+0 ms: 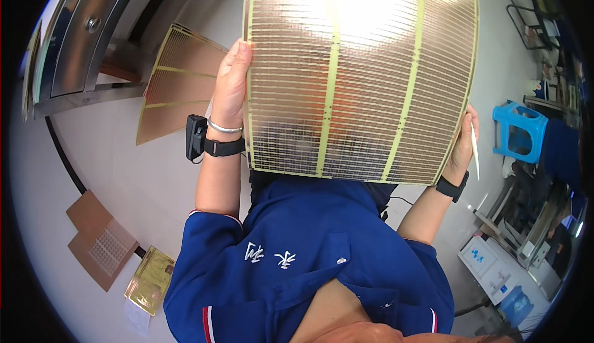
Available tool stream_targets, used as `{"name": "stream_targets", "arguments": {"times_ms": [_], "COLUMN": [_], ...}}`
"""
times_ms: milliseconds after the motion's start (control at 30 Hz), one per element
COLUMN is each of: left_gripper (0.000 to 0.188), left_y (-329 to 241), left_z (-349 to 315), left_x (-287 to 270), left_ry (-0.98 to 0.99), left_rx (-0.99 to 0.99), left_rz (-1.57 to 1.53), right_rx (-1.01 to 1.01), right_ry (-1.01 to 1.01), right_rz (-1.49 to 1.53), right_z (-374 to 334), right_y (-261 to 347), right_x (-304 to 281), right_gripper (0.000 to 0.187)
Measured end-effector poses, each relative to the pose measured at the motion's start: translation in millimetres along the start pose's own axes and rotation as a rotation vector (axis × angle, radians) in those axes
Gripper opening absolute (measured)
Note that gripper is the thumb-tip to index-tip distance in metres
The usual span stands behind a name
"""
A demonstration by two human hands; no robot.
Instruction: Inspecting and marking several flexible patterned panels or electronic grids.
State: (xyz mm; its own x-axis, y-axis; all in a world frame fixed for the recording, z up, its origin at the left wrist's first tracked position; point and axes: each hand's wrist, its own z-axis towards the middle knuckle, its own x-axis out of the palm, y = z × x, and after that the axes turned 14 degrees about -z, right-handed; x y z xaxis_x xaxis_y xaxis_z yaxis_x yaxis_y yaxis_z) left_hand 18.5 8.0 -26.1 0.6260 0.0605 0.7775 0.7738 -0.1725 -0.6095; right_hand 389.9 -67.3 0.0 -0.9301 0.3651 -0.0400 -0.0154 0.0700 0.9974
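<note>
A large circuit board panel (371,105) is raised in front of my body. Fine copper-coloured rows cover it, split by yellow-green strips, and bright glare washes out its upper part. My left hand (231,83) is closed on its left edge, the thumb lying along the rim. At the lower right edge, my right hand (464,144) grips the panel too, with part of the fingers hidden behind it. A slim white pointed stick (475,151) sticks out downward by the right hand; how it is held cannot be made out.
Another panel (179,83) stands to the left, below a metal cabinet-like machine (83,40). Brown boards (93,238) and a gold-coloured plate (151,279) lie at the lower left. A blue plastic stool (520,131) and a white box-like unit (489,269) are on the right.
</note>
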Motion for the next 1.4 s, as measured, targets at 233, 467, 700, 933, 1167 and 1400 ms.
{"name": "stream_targets", "arguments": {"times_ms": [233,467,700,933,1167,1400], "left_gripper": [0.028,0.028,0.026,0.027,0.024,0.024], "left_y": [-1.4,-4.0,-7.9,-2.7,-1.8,1.0], "left_z": [0.3,5.3,10.4,9.0,9.6,7.6], "left_x": [4.2,-2.9,-3.4,4.5,4.9,-10.9], "left_ry": [0.048,0.066,0.022,0.033,-0.011,-0.020], "left_rx": [0.005,-0.079,-0.138,-0.136,-0.100,-0.086], "left_rz": [-0.005,0.049,0.001,0.000,0.016,-0.037], "right_rx": [-0.008,-0.009,0.010,-0.008,-0.029,-0.005], "right_ry": [0.055,0.031,0.108,0.039,0.017,0.037], "right_rz": [0.034,0.033,0.028,-0.100,-0.097,-0.011], "right_z": [4.2,5.2,6.7,8.2,6.4,3.4], "right_y": [-7.2,-12.2,-11.8,0.3,0.4,2.1], "right_x": [-11.7,-15.8,-21.2,-13.6,-15.1,-7.6], "right_gripper": [0.028,0.024,0.029,0.038,0.033,0.030]}}
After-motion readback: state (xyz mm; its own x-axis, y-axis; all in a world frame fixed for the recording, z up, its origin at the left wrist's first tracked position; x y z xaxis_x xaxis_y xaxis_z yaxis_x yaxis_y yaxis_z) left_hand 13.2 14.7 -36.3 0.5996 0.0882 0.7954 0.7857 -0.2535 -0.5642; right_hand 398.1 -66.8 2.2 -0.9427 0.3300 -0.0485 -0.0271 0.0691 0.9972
